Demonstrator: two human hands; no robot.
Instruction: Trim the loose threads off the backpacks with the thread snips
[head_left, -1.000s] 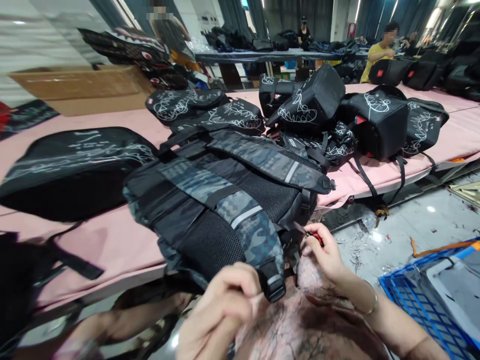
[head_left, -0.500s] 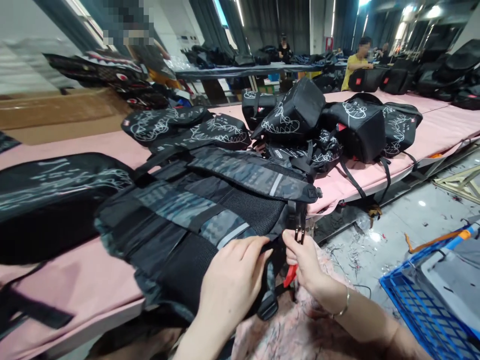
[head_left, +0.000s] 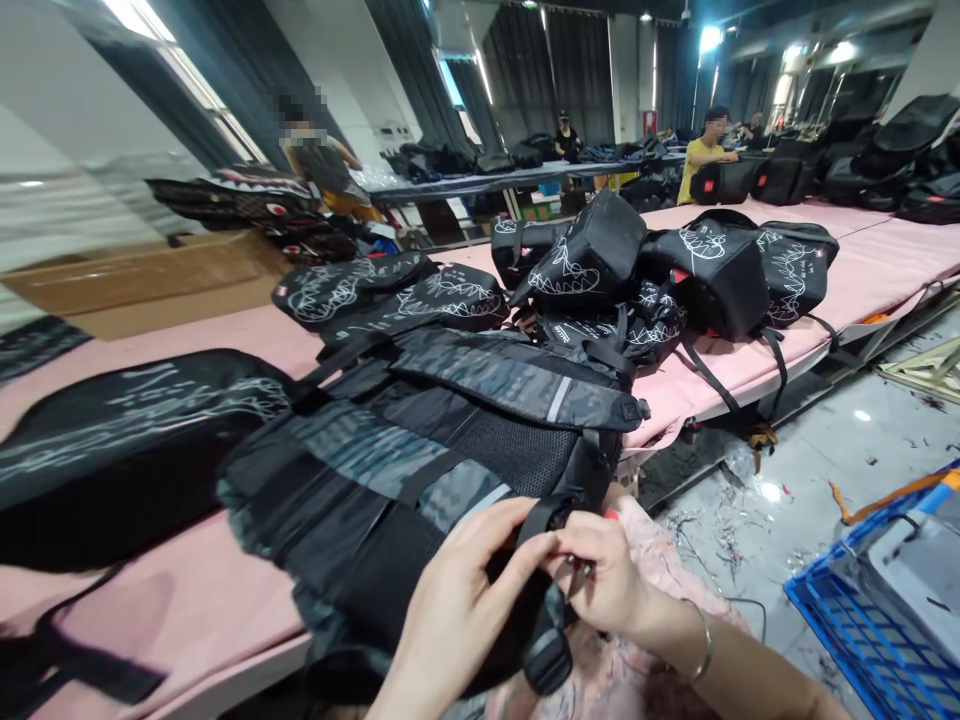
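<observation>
A black backpack with grey-blue camouflage bands lies back side up at the near table edge. At its lower corner, my left hand pinches a black webbing strap between thumb and fingers. My right hand is closed right beside it, fingertips almost touching the left ones. It holds small thread snips; their dark tips show below the fingers, and most of the tool is hidden. A black plastic buckle hangs under the hands. One padded shoulder strap lies across the backpack.
Black bags with white drawings are heaped farther along the pink table. Another black bag lies at left. A blue crate stands at lower right by the scrap-strewn floor. Several people are in the background.
My right hand has come left against my left hand, and the snips' tips have turned from upward to downward. The strap is now raised between the fingers. The view has shifted slightly.
</observation>
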